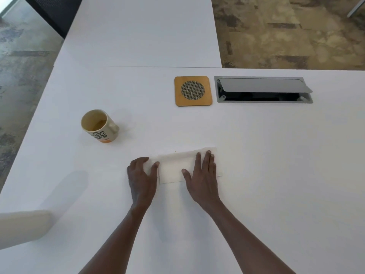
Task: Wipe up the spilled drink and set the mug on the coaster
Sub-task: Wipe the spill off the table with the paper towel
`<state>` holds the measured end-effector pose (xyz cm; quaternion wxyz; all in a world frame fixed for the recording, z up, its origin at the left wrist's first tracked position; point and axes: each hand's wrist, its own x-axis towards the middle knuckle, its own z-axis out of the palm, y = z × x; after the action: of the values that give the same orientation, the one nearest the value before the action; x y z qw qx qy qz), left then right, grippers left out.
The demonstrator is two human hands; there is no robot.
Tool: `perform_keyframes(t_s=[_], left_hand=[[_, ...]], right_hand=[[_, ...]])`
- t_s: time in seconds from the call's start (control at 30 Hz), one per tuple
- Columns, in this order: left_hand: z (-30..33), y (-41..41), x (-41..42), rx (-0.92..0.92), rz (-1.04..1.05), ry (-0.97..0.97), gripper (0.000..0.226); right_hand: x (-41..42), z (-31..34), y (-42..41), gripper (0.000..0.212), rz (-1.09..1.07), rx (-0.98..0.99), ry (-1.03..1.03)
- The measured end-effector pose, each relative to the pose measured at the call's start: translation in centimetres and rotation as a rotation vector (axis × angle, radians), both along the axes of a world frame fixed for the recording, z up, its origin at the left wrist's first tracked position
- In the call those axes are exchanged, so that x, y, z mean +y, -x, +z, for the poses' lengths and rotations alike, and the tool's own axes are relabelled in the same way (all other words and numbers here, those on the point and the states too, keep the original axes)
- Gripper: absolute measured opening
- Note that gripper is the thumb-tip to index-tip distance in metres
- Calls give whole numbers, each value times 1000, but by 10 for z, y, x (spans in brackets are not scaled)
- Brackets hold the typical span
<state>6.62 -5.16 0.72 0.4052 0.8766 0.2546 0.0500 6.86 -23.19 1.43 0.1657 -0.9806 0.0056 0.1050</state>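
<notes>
A white paper towel (173, 167) lies folded flat on the white table (276, 155) in front of me. My left hand (141, 176) pinches its left end between thumb and fingers. On its right half my right hand (201, 173) presses flat with straight fingers. A tiny orange speck shows at the towel's far edge. The cream mug (99, 126), with a dark pattern and an orange base, stands upright to the far left with a little brownish liquid inside. Beyond the towel lies a square wooden coaster (193, 90) with a round mesh centre, with nothing on it.
A grey cable hatch (263, 89) with its lid half open is set into the table right of the coaster. A white chair back (23, 228) pokes in at the lower left. A second white table (142, 32) adjoins at the back; carpet lies beyond.
</notes>
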Motion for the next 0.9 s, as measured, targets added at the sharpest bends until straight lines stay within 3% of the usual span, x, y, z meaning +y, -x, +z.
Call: perform_keyframes(t_s=[0.13, 0.27, 0.6, 0.9], left_hand=[[-9, 30, 39, 43, 35, -253, 51], [-20, 49, 60, 123, 85, -361, 68], [-20, 48, 58, 131, 96, -365, 77], [-21, 48, 58, 129, 105, -374, 80]], right_hand=[[19, -3, -7, 95, -130, 45, -45], [31, -12, -14, 108, -200, 65, -30], [54, -26, -19, 67, -112, -13, 37], [43, -19, -19, 56, -101, -22, -2]])
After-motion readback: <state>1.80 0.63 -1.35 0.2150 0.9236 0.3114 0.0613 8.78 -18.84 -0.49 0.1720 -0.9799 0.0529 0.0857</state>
